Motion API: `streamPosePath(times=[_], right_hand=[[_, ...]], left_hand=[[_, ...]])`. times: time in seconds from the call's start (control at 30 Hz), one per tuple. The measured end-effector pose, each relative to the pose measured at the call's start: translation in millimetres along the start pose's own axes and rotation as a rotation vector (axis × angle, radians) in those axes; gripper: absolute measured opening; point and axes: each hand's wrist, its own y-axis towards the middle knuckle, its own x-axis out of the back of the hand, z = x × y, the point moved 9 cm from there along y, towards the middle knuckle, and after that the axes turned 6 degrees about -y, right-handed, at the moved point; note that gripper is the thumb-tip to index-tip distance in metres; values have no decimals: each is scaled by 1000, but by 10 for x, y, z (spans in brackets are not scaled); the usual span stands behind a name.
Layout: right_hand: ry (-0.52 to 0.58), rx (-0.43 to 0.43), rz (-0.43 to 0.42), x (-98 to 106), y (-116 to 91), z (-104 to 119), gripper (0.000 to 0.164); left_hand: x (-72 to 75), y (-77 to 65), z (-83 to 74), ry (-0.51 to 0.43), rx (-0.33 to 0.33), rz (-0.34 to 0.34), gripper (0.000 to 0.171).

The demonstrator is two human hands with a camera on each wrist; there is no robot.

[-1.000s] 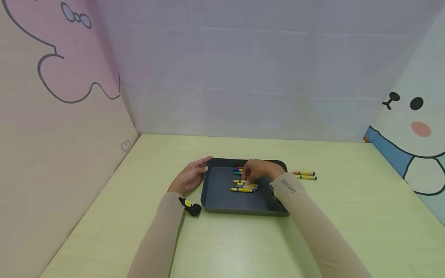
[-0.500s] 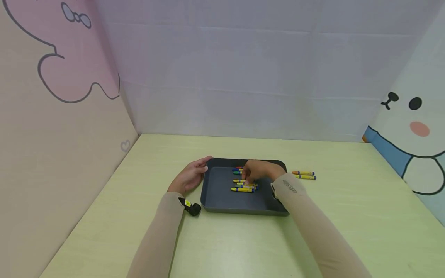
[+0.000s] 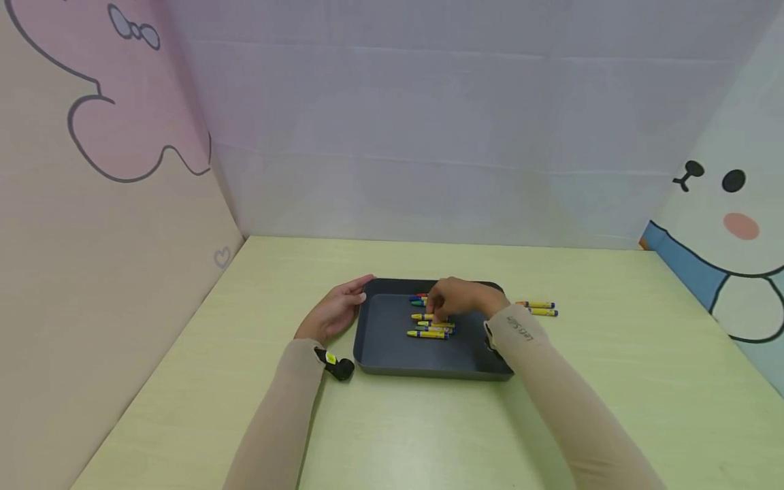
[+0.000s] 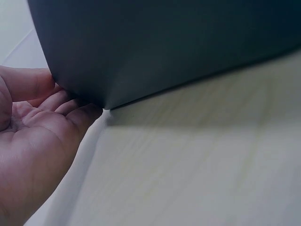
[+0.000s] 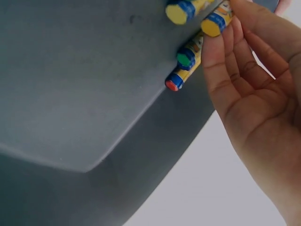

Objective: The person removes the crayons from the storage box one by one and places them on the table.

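Note:
In the right wrist view, a yellow-orange crayon [image 5: 215, 24] is pinched between the thumb and fingers of my right hand [image 5: 258, 89]. The head view has this hand [image 3: 462, 298] low over the dark grey tray [image 3: 392, 357], hiding part of the crayons. Below the held one lie several yellow-wrapped crayons [image 3: 427, 335] in a row. Red, blue and green-tipped crayons [image 3: 419, 299] show at the tray's far side. My left hand [image 3: 333, 314] lies along the tray's left side, its thumb and fairly straight fingers touching the wall near the far left corner.
Two crayons [image 3: 542, 312], one with an orange tip, lie on the light wooden table [image 3: 392, 435] to the right of the tray. A pale wall [image 3: 392, 150] rises behind the table, and printed panels [image 3: 122, 286] stand at both sides.
My right hand and forearm have shifted slightly up and right. The pinched crayon has moved a little away from the row below it. The left hand and tray stay put.

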Motion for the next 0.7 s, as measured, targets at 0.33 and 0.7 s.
streamPosePath(times=[0.33, 0.7], right_hand=[[-53, -5, -14, 150, -106, 17, 7], [-72, 40, -49, 342, -327, 61, 12]], left_hand=[[-4, 19, 7, -9, -4, -2, 55], [-48, -2, 7, -24, 0, 37, 54]])
